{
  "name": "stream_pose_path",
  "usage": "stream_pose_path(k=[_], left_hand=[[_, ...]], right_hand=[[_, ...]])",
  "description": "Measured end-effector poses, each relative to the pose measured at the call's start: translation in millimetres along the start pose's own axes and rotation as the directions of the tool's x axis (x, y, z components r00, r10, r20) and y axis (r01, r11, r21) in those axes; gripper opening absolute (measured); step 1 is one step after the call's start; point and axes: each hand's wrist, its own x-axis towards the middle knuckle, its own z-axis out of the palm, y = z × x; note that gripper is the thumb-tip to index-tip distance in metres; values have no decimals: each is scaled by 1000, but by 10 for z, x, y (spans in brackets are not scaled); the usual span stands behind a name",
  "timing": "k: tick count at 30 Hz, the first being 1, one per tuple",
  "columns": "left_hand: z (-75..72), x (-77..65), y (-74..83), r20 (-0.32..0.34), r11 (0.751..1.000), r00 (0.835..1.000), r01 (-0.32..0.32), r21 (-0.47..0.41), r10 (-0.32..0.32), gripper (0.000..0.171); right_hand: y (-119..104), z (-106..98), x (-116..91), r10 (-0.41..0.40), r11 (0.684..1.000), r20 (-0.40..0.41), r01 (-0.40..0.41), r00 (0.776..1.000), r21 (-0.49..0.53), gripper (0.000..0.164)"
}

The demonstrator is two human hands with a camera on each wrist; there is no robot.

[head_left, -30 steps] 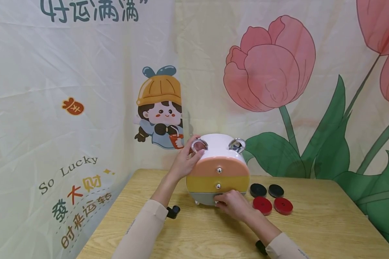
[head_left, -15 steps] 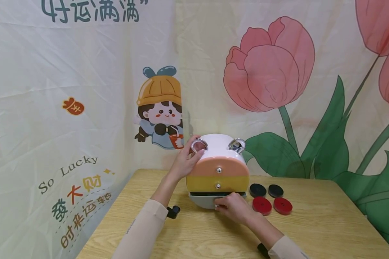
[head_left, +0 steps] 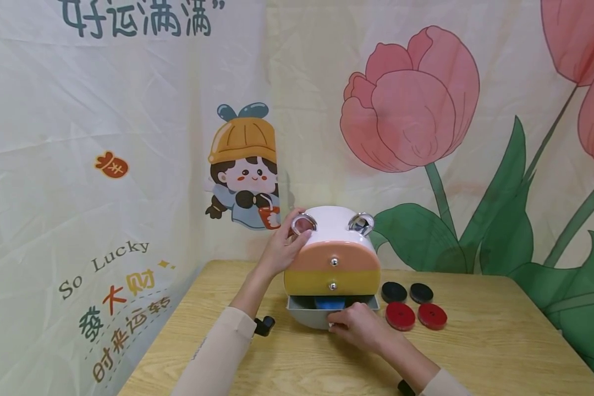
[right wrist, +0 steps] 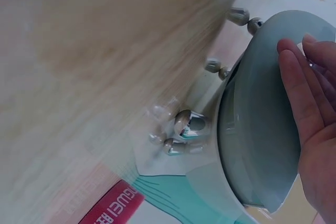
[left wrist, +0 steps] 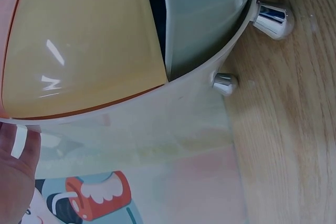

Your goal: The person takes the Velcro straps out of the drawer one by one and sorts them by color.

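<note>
The left hand (head_left: 282,247) grips the cabinet (head_left: 333,224) at ten o'clock while the right hand (head_left: 360,326) pinches the knob (right wrist: 311,65) of the grey drawer (head_left: 304,318) at six, its opening seemingly well advanced, baring a blue object (head_left: 329,302), with yellow drawer (head_left: 304,281) and orange drawer (head_left: 317,256) closed.

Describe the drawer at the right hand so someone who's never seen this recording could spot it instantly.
On the wooden table stands a rounded, white-topped three-drawer cabinet. The grey drawer is the bottom one, its knob pinched by the right hand. Unlike the closed orange drawer and yellow drawer above, it stands open, with a blue object inside.
</note>
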Motion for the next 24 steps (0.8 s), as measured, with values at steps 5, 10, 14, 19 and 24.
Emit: stream_pose_path(k=[5, 10, 14, 19, 24], left_hand=[[-11, 7, 14, 1, 1000, 1000, -3, -21, 3, 60], [-22, 14, 21, 2, 1000, 1000, -6, -26, 6, 62], [-20, 11, 19, 4, 1000, 1000, -9, -23, 9, 60], [-11, 8, 14, 4, 1000, 1000, -12, -26, 12, 58], [-4, 7, 2, 8, 1000, 1000, -16, -20, 16, 60]], right_hand=[[-48, -21, -33, -48, 999, -19, 48, 999, -1, 8], [-71, -21, -45, -50, 999, -13, 50, 999, -6, 9], [-93, -18, -59, -59, 998, -12, 59, 998, -21, 9], [-136, -8, -81, -89, 995, -25, 87, 996, -44, 11], [-193, 0, -108, -93, 994, -20, 92, 995, -65, 14]])
